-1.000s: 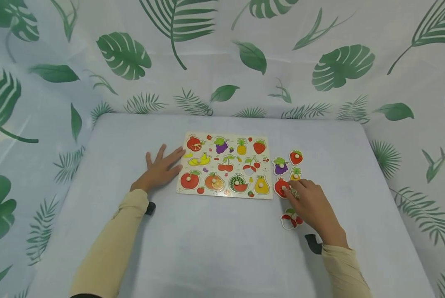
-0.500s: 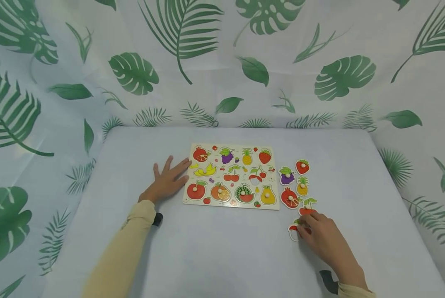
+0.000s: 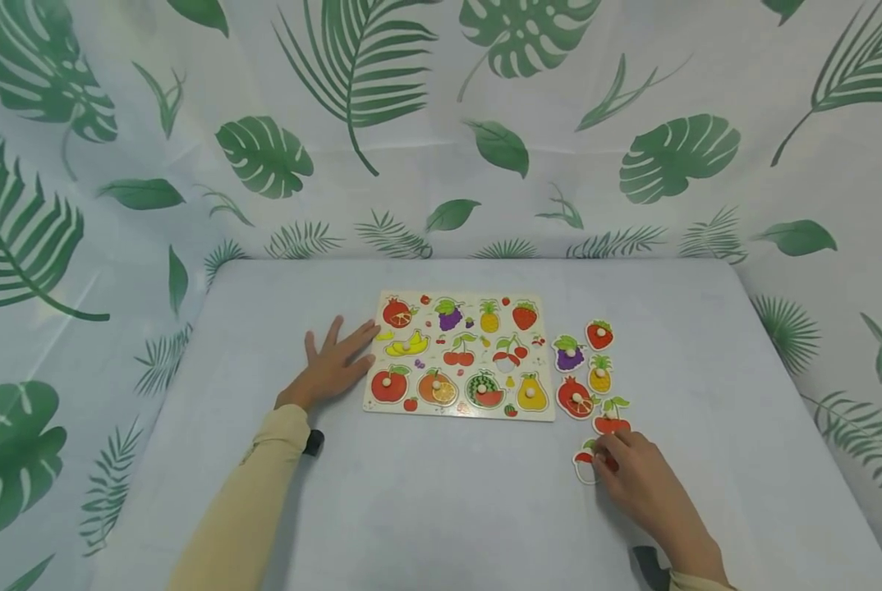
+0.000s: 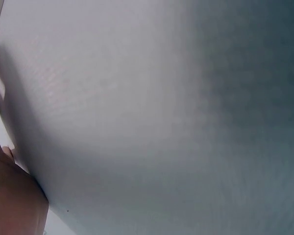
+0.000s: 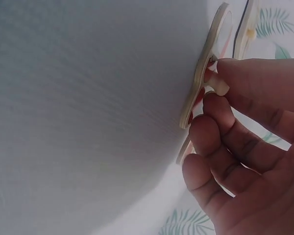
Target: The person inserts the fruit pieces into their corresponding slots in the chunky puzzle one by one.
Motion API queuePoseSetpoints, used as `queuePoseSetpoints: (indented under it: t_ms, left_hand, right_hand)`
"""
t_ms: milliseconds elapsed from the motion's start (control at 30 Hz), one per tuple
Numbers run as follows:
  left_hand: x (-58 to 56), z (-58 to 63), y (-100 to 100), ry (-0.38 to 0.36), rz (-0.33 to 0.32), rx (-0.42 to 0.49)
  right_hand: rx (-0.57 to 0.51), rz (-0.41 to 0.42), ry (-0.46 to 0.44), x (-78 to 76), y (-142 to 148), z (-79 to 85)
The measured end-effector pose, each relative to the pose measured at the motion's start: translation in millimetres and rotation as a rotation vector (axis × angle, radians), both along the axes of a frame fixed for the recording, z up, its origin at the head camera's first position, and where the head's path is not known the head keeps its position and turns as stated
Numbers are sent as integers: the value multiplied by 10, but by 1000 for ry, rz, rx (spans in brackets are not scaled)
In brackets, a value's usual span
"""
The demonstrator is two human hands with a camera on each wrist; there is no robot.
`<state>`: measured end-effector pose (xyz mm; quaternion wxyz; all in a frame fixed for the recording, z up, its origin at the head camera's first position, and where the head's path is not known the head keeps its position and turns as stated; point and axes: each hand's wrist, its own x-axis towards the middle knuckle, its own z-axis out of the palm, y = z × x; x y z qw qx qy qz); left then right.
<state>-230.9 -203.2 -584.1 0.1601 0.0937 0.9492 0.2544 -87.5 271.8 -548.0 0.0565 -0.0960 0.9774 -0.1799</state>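
Note:
In the head view, my left hand (image 3: 332, 367) lies flat with spread fingers, fingertips at the left edge of a fruit peg puzzle board (image 3: 452, 413). Only part of that hand shows in the left wrist view. My right hand (image 3: 639, 476) pinches the knob of a red-and-white lychee puzzle piece (image 3: 585, 468), partly covered by the fingers. The right wrist view shows thumb and fingers around the wooden knob (image 5: 218, 84), with the piece close over the table. Just beyond lies the cherry piece (image 3: 611, 416), its lower part near my knuckles.
Right of the board lie a pomegranate piece (image 3: 575, 399), a grape piece (image 3: 569, 355), a pineapple piece (image 3: 599, 376) and a strawberry piece (image 3: 599, 334). Apple (image 3: 389, 384), orange, watermelon and pear pieces sit in the board's front row. A leaf-patterned cloth (image 3: 411, 107) hangs behind the table.
My right hand has moved from near the pomegranate and cherry pieces toward me, down to the lychee piece, and holds its knob. The left hand stays at the board; the head view has shifted.

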Motion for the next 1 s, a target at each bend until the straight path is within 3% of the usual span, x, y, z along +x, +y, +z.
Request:
queuePoseSetpoints:
  t_ms: [333, 600, 1000]
  left_hand:
    - [33, -35, 4, 5, -9, 13]
    - [24, 20, 0, 2, -18, 7]
    - [25, 14, 0, 7, -11, 6]
  right_hand:
    - [-9, 31, 98, -89, 3, 148]
    - [-86, 62, 162, -363, -133, 305]
    - [-116, 117, 177, -795, -333, 362]
